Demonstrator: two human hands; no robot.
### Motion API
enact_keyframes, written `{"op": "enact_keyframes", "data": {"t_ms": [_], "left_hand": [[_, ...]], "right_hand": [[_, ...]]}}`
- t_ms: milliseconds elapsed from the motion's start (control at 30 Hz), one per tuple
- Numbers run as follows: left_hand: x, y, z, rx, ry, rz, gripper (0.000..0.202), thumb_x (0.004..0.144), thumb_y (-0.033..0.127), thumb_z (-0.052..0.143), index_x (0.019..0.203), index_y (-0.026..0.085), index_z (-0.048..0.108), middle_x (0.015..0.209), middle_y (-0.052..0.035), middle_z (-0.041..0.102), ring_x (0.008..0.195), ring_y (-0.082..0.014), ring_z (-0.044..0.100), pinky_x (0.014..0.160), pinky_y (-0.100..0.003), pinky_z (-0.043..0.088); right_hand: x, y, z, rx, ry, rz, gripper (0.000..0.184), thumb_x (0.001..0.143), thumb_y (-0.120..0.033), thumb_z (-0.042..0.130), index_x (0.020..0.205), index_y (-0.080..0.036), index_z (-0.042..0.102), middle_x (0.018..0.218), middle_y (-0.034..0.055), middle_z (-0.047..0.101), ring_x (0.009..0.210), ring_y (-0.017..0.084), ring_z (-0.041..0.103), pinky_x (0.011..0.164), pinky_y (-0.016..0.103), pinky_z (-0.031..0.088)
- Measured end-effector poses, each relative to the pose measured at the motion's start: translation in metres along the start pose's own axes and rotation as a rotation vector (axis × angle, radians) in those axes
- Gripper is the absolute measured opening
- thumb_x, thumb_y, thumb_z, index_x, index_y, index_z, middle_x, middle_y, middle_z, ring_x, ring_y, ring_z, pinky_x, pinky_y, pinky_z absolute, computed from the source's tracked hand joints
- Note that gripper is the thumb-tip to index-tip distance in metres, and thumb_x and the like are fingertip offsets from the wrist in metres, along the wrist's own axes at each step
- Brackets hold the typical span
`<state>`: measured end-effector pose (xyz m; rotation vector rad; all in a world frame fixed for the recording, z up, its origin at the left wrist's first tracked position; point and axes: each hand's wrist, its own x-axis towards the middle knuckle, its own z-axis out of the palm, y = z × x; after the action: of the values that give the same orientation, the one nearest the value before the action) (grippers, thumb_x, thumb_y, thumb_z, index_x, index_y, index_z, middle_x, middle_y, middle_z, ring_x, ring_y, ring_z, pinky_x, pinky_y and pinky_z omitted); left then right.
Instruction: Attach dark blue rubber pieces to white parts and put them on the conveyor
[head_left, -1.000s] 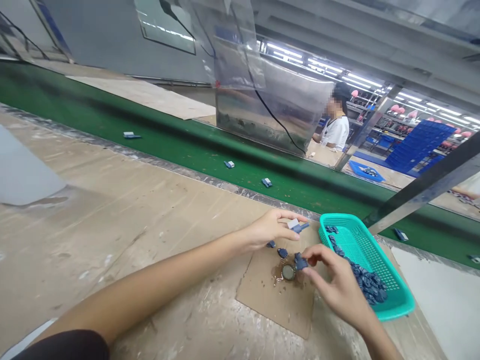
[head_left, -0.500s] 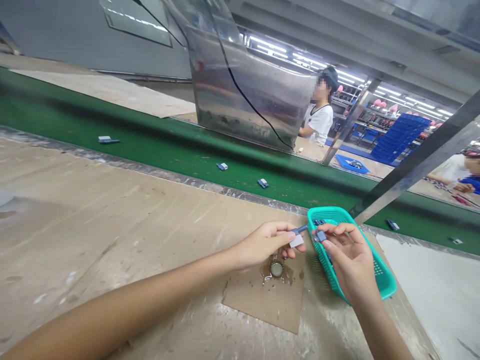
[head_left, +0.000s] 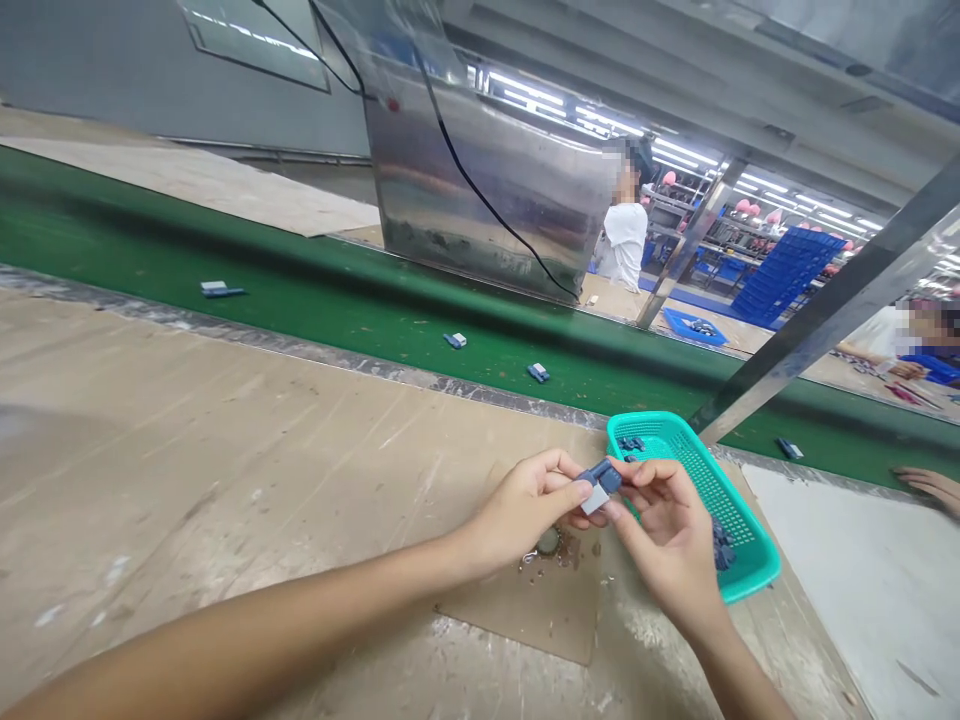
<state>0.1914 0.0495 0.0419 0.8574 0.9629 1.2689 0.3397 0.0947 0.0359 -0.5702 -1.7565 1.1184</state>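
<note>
My left hand (head_left: 544, 497) pinches a blue-grey plastic part with a white block (head_left: 595, 498) on its near side. Against its upper right, my right hand (head_left: 664, 510) holds a small dark blue piece (head_left: 610, 481) between thumb and fingers. The two pieces touch; whether they are joined I cannot tell. Under my hands lies a brown cardboard sheet (head_left: 525, 615), wet around a metal bottle cap (head_left: 550, 542) that my left hand partly covers. Behind my right hand, a green plastic basket (head_left: 757, 580) holds several small dark blue pieces (head_left: 722, 545).
Beyond the worktable (head_left: 300, 430) runs a green conveyor belt (head_left: 337, 310) carrying several blue-and-white parts (head_left: 538, 372). A metal post (head_left: 817, 320) slants up behind the basket. Another person's hand (head_left: 930, 487) is at the right edge. Across the belt, a person (head_left: 624, 235) stands near a blue tray (head_left: 694, 327).
My right hand has brought its small blue piece left against the part in my left hand. Parts on the belt have shifted slightly right. Another person's hand has appeared at the right edge.
</note>
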Motion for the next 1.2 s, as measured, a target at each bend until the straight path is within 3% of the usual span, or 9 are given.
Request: {"op": "enact_keyframes", "data": {"t_ms": [133, 233, 367, 633, 700, 800, 867, 1000, 1200], "left_hand": [[-0.007, 0.003, 0.008, -0.093, 0.025, -0.034, 0.027, 0.066, 0.034, 0.067, 0.072, 0.017, 0.046, 0.071, -0.0016, 0.065, 0.073, -0.0145, 0.062, 0.067, -0.024, 0.045], [-0.012, 0.005, 0.011, -0.076, 0.019, -0.071, 0.025, 0.069, 0.035, 0.064, 0.068, 0.018, 0.046, 0.068, 0.0010, 0.062, 0.075, -0.0132, 0.060, 0.065, -0.021, 0.042], [-0.013, 0.002, 0.012, -0.064, 0.007, -0.110, 0.028, 0.068, 0.038, 0.065, 0.069, 0.020, 0.044, 0.070, 0.0018, 0.061, 0.080, -0.0146, 0.059, 0.069, -0.023, 0.042], [-0.012, -0.004, 0.013, -0.065, 0.015, -0.065, 0.025, 0.070, 0.033, 0.063, 0.074, 0.019, 0.042, 0.077, -0.0018, 0.066, 0.076, -0.0147, 0.060, 0.071, -0.025, 0.042], [-0.011, -0.004, 0.013, -0.040, -0.001, -0.050, 0.027, 0.069, 0.033, 0.063, 0.075, 0.018, 0.042, 0.075, -0.0029, 0.066, 0.070, -0.0138, 0.060, 0.066, -0.024, 0.041], [-0.011, -0.003, 0.012, 0.015, -0.025, -0.047, 0.029, 0.068, 0.035, 0.064, 0.074, 0.017, 0.041, 0.073, -0.0039, 0.066, 0.067, -0.0147, 0.060, 0.061, -0.023, 0.039], [-0.012, -0.004, 0.012, 0.032, -0.027, -0.060, 0.029, 0.068, 0.035, 0.064, 0.074, 0.017, 0.041, 0.072, -0.0039, 0.066, 0.069, -0.0164, 0.061, 0.061, -0.024, 0.040], [-0.013, -0.008, 0.012, 0.005, -0.015, -0.091, 0.025, 0.070, 0.032, 0.062, 0.075, 0.016, 0.042, 0.074, -0.0047, 0.067, 0.073, -0.0168, 0.062, 0.068, -0.027, 0.040], [-0.011, -0.011, 0.013, -0.064, 0.016, -0.129, 0.026, 0.069, 0.031, 0.062, 0.075, 0.016, 0.042, 0.072, -0.0044, 0.067, 0.070, -0.0153, 0.061, 0.068, -0.026, 0.041]], "right_hand": [[-0.006, 0.002, 0.009, -0.388, -0.038, -0.300, 0.044, 0.075, -0.015, 0.062, 0.112, -0.025, 0.038, 0.111, 0.0104, 0.044, 0.110, 0.028, 0.043, 0.090, 0.048, 0.040], [-0.005, -0.001, 0.009, -0.508, -0.031, -0.410, 0.044, 0.078, -0.010, 0.055, 0.115, -0.025, 0.036, 0.107, 0.0101, 0.047, 0.101, 0.026, 0.048, 0.087, 0.046, 0.042], [-0.003, -0.008, 0.005, -0.531, -0.032, -0.385, 0.040, 0.076, -0.007, 0.049, 0.109, -0.025, 0.040, 0.095, 0.0066, 0.051, 0.091, 0.024, 0.053, 0.081, 0.041, 0.046], [0.001, -0.011, -0.008, -0.580, -0.191, -0.276, 0.057, 0.079, -0.022, 0.057, 0.127, -0.018, 0.028, 0.110, 0.0112, 0.049, 0.101, 0.026, 0.048, 0.086, 0.040, 0.041], [0.004, -0.010, -0.012, -0.714, -0.253, -0.268, 0.047, 0.078, -0.027, 0.056, 0.119, -0.016, 0.037, 0.102, 0.0113, 0.052, 0.094, 0.028, 0.049, 0.081, 0.042, 0.040], [0.006, -0.012, -0.014, -0.923, -0.312, -0.317, 0.017, 0.079, -0.033, 0.052, 0.084, -0.016, 0.049, 0.073, 0.0052, 0.051, 0.070, 0.024, 0.048, 0.064, 0.036, 0.037], [0.006, -0.012, -0.013, -1.024, -0.277, -0.394, 0.023, 0.080, -0.037, 0.049, 0.067, -0.019, 0.044, 0.062, 0.0020, 0.045, 0.061, 0.021, 0.042, 0.057, 0.033, 0.032], [0.004, -0.008, -0.008, -1.151, -0.187, -0.528, 0.026, 0.080, -0.038, 0.045, 0.061, -0.021, 0.041, 0.057, 0.0016, 0.041, 0.057, 0.020, 0.039, 0.055, 0.032, 0.028], [-0.001, 0.004, -0.009, -1.120, -0.181, -0.540, 0.030, 0.085, -0.036, 0.041, 0.060, -0.022, 0.038, 0.056, 0.0024, 0.041, 0.056, 0.020, 0.038, 0.053, 0.031, 0.028]]}}
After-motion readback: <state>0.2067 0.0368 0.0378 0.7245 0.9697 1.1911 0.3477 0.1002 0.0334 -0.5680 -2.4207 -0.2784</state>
